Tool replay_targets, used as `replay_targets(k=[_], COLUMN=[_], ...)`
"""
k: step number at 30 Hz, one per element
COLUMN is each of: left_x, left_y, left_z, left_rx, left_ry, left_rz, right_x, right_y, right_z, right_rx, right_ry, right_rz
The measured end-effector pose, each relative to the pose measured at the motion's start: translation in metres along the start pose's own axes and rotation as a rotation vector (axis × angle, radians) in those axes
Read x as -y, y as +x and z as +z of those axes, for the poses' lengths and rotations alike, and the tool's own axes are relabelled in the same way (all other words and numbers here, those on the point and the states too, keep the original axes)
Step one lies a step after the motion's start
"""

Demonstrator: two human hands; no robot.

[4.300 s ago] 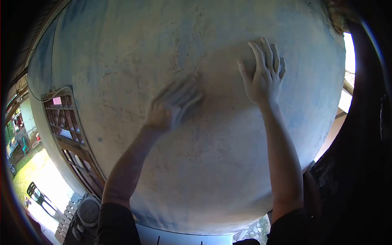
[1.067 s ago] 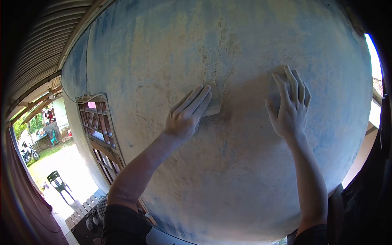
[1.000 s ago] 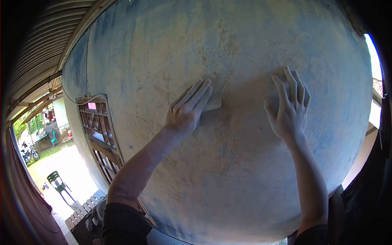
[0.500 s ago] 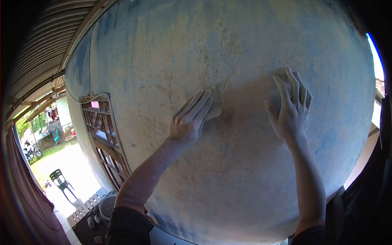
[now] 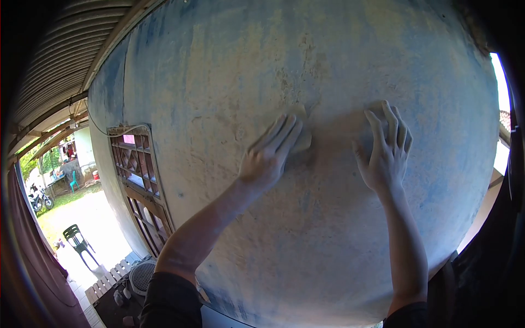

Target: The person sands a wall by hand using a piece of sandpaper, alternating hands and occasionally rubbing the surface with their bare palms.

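My left hand (image 5: 269,153) presses a pale, thin sheet of sandpaper (image 5: 304,134) flat against the wall (image 5: 322,235). Its fingers are straight and close together over the sheet, so only the sheet's right part shows past them. To the right, my right hand (image 5: 389,156) rests with spread fingers on the same wall and holds nothing. Both hands look dusty. The wall's paint is worn blue and grey, with rough, scraped patches above the sandpaper.
A wooden window frame with lattice (image 5: 136,164) is set in the wall at left, a cable above it. Below stand a round-grilled speaker or fan (image 5: 143,277) and a slatted wooden piece (image 5: 109,284). A dark chair (image 5: 79,243) stands outside.
My left hand and the sandpaper have shifted a little to the right along the wall. My right hand stays spread on the wall, slightly lower in view.
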State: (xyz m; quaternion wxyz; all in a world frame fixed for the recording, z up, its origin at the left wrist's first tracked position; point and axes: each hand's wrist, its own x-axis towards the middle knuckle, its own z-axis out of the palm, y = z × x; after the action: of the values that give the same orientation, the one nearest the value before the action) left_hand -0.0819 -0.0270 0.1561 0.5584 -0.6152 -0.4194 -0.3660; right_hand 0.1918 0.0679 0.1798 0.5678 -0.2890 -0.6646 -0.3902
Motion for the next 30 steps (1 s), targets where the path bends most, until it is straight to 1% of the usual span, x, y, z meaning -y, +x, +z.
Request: replay_targets(k=[2, 3, 5, 7, 9, 10, 12, 15, 18, 20, 21, 22, 23, 24, 25, 26, 28, 29, 30], left_x=[-0.006, -0.004, 0.004, 0.017, 0.033, 0.035, 0.032, 0.008, -0.028, -0.044, -0.048, -0.05, -0.048, -0.045, -0.042, -0.039, -0.032, -0.029, -0.027], left_y=[-0.024, -0.019, 0.002, 0.039, 0.078, 0.092, 0.109, 0.085, 0.035, 0.014, 0.008, 0.005, 0.004, 0.004, 0.003, 0.002, -0.002, -0.007, -0.015], left_z=[0.003, 0.003, 0.002, 0.001, 0.006, 0.006, 0.007, 0.018, 0.014, 0.009, 0.007, 0.005, 0.006, 0.005, 0.004, 0.004, 0.003, 0.001, -0.002], left_rx=[0.033, 0.029, 0.013, -0.029, -0.044, -0.043, -0.059, -0.088, -0.035, -0.006, 0.01, 0.028, 0.029, 0.046, 0.062, 0.063, 0.018, 0.028, -0.026], left_ry=[0.042, 0.039, 0.093, 0.083, 0.038, 0.035, -0.002, -0.074, -0.128, -0.108, -0.138, -0.169, -0.158, -0.236, -0.313, -0.303, -0.269, -0.269, -0.212], left_rz=[0.065, 0.068, 0.074, 0.061, -0.067, -0.072, -0.203, -0.197, -0.085, -0.05, -0.008, 0.031, 0.028, -0.007, -0.043, -0.049, -0.001, -0.011, -0.033], right_x=[0.002, 0.002, 0.004, 0.006, 0.006, 0.006, 0.005, 0.003, 0.004, 0.011, 0.015, 0.02, 0.024, 0.029, 0.034, 0.036, 0.038, 0.039, 0.039], right_y=[-0.003, -0.003, -0.002, -0.003, -0.003, -0.003, -0.004, -0.005, -0.005, -0.004, -0.003, -0.001, 0.001, 0.003, 0.005, 0.006, 0.002, 0.001, -0.001], right_z=[0.001, 0.001, 0.0, 0.0, 0.0, 0.0, 0.0, 0.0, -0.002, -0.003, 0.0, 0.0, 0.001, 0.002, 0.0, 0.0, 0.004, 0.005, 0.004], right_rx=[0.015, 0.013, 0.053, 0.058, 0.066, 0.054, 0.046, 0.018, 0.02, 0.036, 0.02, 0.013, 0.049, 0.085, 0.107, 0.104, 0.084, 0.094, 0.088], right_ry=[-0.004, -0.01, -0.022, -0.02, -0.017, -0.009, 0.001, 0.022, 0.055, 0.248, 0.27, 0.279, 0.339, 0.398, 0.387, 0.397, 0.391, 0.401, 0.373], right_rz=[-0.053, -0.051, -0.056, -0.05, -0.048, -0.049, -0.054, -0.066, -0.104, -0.183, -0.246, -0.249, -0.336, -0.425, -0.462, -0.468, -0.438, -0.438, -0.428])
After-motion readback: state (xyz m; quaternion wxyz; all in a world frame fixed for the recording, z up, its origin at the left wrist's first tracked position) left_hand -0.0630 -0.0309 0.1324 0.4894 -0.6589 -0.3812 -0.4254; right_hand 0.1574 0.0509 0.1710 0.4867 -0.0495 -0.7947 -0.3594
